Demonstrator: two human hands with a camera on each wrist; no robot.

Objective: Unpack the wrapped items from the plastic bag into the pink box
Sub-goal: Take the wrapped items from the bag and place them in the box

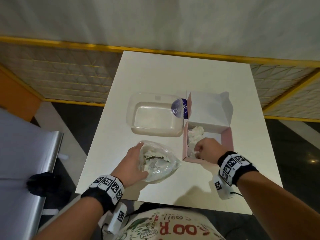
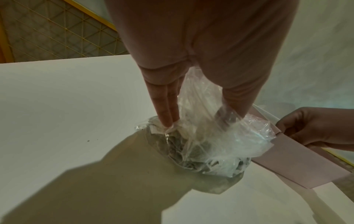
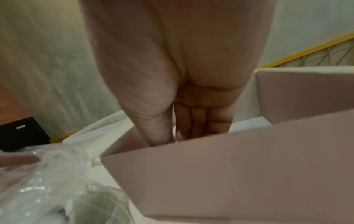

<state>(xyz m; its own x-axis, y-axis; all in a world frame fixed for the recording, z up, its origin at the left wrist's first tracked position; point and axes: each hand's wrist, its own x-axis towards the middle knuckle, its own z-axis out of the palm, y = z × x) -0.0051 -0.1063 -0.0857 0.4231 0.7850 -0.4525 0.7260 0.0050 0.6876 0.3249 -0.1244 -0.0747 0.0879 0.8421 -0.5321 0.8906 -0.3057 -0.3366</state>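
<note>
Wrapped items, remaining: crumpled pale bundles inside the plastic bag [image 1: 158, 161], low centre of the head view, on the white table [image 1: 107, 153]; too jumbled to give any one a long axis or heading.
Bag: slumped on its side, its open mouth seemingly toward the left of the frame; long axis running roughly left-right.
Left hand [image 1: 134, 163]: at that mouth, fingers [image 2: 166, 109] nearly straight and reaching in, thumb under the film, spreading the plastic open.
Wrapped items, placed [image 1: 194, 135]: pale bundles along the left wall of the pink box [image 1: 226, 141].
Pink box: just right of the bag, long axis running up-down the frame, white lid [image 1: 209, 108] standing open at its far end.
Right hand [image 1: 207, 149]: inside the box's near end, fingers curled down; whether they grip a bundle I cannot tell.
Judgement: my left hand is nearer the bag; next bundle travels rightward.
Clear tub [image 1: 155, 115]: above the bag.
</note>
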